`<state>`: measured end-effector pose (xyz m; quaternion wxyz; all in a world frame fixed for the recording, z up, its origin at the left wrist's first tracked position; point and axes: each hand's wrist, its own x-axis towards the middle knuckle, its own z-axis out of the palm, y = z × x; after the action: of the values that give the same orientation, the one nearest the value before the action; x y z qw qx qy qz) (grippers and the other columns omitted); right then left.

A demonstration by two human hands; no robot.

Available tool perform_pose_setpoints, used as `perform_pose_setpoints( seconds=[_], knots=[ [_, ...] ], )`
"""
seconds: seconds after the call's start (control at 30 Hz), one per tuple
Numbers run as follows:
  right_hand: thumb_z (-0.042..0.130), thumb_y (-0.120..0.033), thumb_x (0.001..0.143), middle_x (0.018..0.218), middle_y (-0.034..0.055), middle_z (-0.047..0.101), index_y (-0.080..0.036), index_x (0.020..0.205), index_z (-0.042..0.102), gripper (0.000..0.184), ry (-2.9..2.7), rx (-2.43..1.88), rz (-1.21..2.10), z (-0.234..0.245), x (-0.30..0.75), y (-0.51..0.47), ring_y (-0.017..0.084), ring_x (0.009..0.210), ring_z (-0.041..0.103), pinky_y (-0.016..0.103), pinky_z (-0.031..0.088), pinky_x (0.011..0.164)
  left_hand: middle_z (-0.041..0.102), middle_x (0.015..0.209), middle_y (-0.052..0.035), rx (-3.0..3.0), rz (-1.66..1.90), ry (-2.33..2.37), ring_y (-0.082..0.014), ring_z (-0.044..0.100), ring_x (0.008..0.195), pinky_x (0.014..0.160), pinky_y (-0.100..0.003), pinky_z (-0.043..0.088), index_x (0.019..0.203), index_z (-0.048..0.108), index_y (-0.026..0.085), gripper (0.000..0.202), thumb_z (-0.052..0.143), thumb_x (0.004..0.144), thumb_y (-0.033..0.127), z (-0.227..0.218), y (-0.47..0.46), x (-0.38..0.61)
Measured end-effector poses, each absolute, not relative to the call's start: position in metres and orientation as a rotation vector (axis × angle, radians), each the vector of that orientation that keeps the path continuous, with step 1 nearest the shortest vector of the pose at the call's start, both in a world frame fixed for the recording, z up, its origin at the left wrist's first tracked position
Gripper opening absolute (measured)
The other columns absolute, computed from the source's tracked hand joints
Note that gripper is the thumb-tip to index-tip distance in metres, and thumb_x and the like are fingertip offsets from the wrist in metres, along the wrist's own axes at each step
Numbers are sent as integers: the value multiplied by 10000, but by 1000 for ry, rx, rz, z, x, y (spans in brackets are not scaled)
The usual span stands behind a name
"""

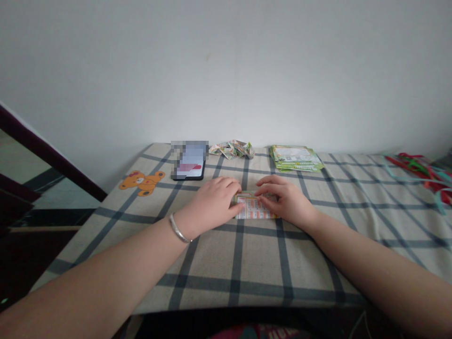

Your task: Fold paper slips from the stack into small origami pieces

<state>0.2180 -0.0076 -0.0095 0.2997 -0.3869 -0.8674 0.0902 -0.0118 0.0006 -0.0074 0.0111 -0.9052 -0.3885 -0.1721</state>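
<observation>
A small folded sheet of printed paper [252, 210], white with orange and green print, lies on the checked tablecloth between my hands. At its left end is my left hand [219, 197], a silver bangle on the wrist. Its thumb presses on the paper while its fingers curl at the far left corner. From the right, my right hand [284, 197] covers the other end of the sheet. Its thumb and fingers are bent and apart, with fingertips touching the paper near the far edge. The hands hide both ends of the sheet.
A phone [192, 162] lies at the back left, beside folded printed paper pieces [233, 149]. Against the wall at the back right is a stack of green-edged leaflets [294, 157]. Coloured ribbons [423, 172] lie far right. A bear picture [141, 182] marks the tablecloth [208, 263].
</observation>
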Motion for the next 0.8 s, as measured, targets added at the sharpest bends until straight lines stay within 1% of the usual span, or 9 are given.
perform_pose_setpoints(
  seconds=[0.07, 0.17, 0.3, 0.4, 0.53, 0.63, 0.7, 0.8],
  knots=[
    [596, -210, 864, 1098, 93, 647, -195, 897, 711, 120, -2351, -978, 216, -5, 221, -11, 194, 1003, 620, 347, 489, 889, 607, 1122, -83, -2821, -547, -1213, -255, 543, 1112, 987, -412, 431, 1073, 570, 178, 282, 593, 865, 368, -8, 1, -12],
    [629, -282, 858, 1115, 81, 658, -214, 886, 718, 115, -2437, -937, 164, 3, 226, -16, 208, 997, 613, 370, 482, 870, 610, 1113, -82, -2818, -562, -1209, -253, 551, 1101, 979, -407, 436, 1071, 567, 179, 286, 609, 855, 363, -8, 1, -12],
    [680, -344, 822, 1131, 64, 665, -238, 919, 728, 151, -2519, -889, 199, 7, 228, -20, 198, 963, 618, 342, 492, 831, 615, 1112, -82, -2818, -565, -1213, -252, 557, 1096, 976, -410, 444, 1088, 556, 178, 307, 614, 851, 365, -9, 1, -12],
    [667, -315, 837, 1093, 52, 684, -239, 941, 726, 142, -2508, -947, 186, 4, 227, -20, 183, 940, 629, 313, 497, 807, 584, 1203, -100, -2784, -579, -1246, -257, 539, 1147, 1006, -414, 431, 1088, 551, 174, 305, 608, 854, 361, -10, 2, -13],
    [623, -246, 868, 1047, 42, 698, -216, 897, 716, 102, -2498, -1038, 138, 0, 226, -17, 174, 920, 635, 308, 500, 804, 493, 1352, -129, -2754, -584, -1285, -267, 475, 1252, 1065, -416, 388, 1049, 562, 163, 277, 608, 853, 355, -12, 2, -13],
    [596, -252, 887, 1042, 45, 699, -209, 913, 710, 125, -2518, -1031, 113, 0, 226, -16, 182, 928, 632, 325, 501, 820, 492, 1361, -128, -2735, -591, -1296, -272, 473, 1256, 1068, -424, 382, 1041, 566, 165, 276, 616, 845, 353, -14, 2, -13],
    [610, -295, 878, 1055, 55, 695, -200, 953, 704, 153, -2516, -1037, 110, 1, 226, -16, 194, 946, 628, 338, 503, 833, 508, 1338, -127, -2711, -603, -1305, -280, 492, 1231, 1045, -430, 399, 1026, 566, 167, 276, 622, 837, 360, -14, 2, -13],
    [647, -378, 842, 1112, 73, 681, -199, 1037, 690, 268, -2516, -1068, 112, 1, 225, -15, 218, 984, 622, 366, 503, 862, 534, 1295, -122, -2685, -609, -1307, -280, 516, 1194, 1012, -429, 423, 998, 560, 167, 253, 617, 833, 350, -14, 2, -12]
  ],
)
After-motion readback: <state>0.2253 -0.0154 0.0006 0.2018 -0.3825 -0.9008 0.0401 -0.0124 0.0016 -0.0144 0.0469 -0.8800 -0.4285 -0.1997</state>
